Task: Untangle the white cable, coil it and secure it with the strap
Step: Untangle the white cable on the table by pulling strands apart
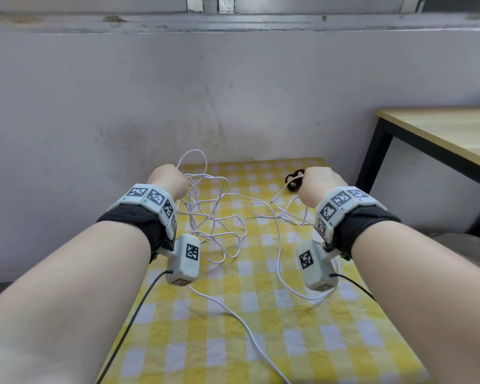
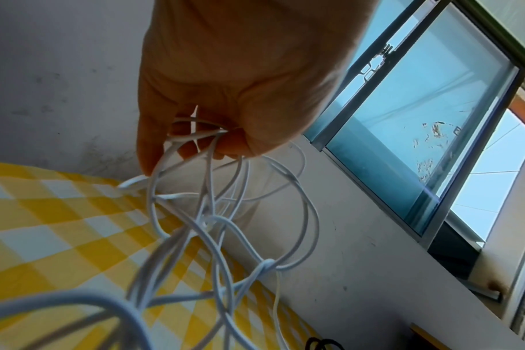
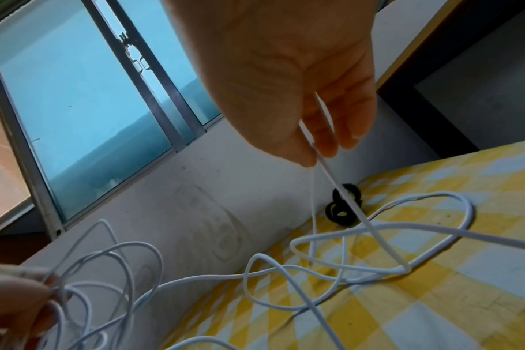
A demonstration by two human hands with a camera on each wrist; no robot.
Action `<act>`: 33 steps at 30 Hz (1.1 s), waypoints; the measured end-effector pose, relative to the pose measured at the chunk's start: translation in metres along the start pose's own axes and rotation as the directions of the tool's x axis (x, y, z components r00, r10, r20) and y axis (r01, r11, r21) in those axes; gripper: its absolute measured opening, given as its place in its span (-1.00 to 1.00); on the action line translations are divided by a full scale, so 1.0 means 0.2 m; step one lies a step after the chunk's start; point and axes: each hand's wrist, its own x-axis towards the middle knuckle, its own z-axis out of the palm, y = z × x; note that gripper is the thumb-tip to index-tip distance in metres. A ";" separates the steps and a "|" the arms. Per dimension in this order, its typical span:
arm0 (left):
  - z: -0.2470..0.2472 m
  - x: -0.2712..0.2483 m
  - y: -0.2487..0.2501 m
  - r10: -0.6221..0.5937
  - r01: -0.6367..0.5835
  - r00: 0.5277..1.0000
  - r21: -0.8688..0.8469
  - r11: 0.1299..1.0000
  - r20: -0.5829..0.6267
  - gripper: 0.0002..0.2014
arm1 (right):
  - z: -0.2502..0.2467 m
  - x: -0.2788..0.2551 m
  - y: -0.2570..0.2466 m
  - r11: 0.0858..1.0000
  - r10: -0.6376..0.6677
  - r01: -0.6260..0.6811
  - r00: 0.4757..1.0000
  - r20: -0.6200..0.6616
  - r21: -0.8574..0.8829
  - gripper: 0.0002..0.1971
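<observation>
A long white cable (image 1: 219, 217) lies in tangled loops over the yellow checked tablecloth (image 1: 233, 342). My left hand (image 1: 168, 181) is raised above the cloth's far left and grips a bunch of cable loops (image 2: 195, 137), which hang down from it; a small knot (image 2: 267, 264) shows among them. My right hand (image 1: 315, 182) is raised at the far right and pinches one cable strand (image 3: 318, 151) between thumb and fingertips; the strand's free end (image 1: 273, 201) hangs below. A black strap (image 1: 293, 181) lies curled on the cloth near the wall, just left of my right hand.
A grey wall (image 1: 233, 92) runs close behind the cloth's far edge, with a window (image 2: 420, 118) above it. A wooden table with a black frame (image 1: 441, 134) stands to the right. Thin black wires (image 1: 139, 309) trail from the wrist cameras.
</observation>
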 end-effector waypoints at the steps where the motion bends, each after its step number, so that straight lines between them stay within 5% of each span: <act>1: -0.01 0.00 0.00 0.009 -0.009 1.000 0.004 1.000 0.013 -0.74 | 0.01 0.00 -0.01 1.000 -0.017 0.017 1.000 0.005 -0.014 -0.73; 6: 0.00 0.04 0.00 0.046 -0.050 0.999 -0.156 0.987 -0.029 -0.74 | 0.04 0.02 -0.13 0.979 -0.200 0.197 0.979 0.047 0.059 -0.63; 12: 0.01 0.02 0.00 0.054 -0.034 0.998 -0.483 0.875 0.027 -0.76 | 0.10 -0.02 -0.28 0.888 -0.433 0.391 0.888 0.155 0.243 -0.53; 16: 0.00 0.02 0.01 0.067 -0.018 0.995 -0.517 0.856 0.075 -0.73 | 0.12 -0.05 -0.33 0.853 -0.507 0.451 0.837 0.207 0.264 -0.64; 20: 0.00 0.04 0.00 0.066 -0.017 0.994 -0.500 0.866 0.082 -0.75 | 0.12 -0.04 -0.33 0.810 -0.528 0.418 0.825 0.202 0.411 -0.74; 25: 0.04 0.06 -0.01 0.040 -0.005 0.998 -0.512 0.859 0.057 -0.83 | 0.11 -0.03 -0.35 0.677 -0.506 0.206 0.827 0.244 0.706 -0.76; 29: 0.06 0.04 0.01 0.033 -0.028 0.999 -0.507 0.861 0.002 -0.61 | 0.12 -0.04 -0.35 0.703 -0.473 0.289 0.872 0.124 0.649 -0.76; 33: 0.06 -0.01 0.05 0.219 -0.169 0.972 -0.398 0.902 0.084 -0.84 | 0.13 -0.04 -0.35 0.740 -0.462 0.308 0.879 0.119 0.598 -0.76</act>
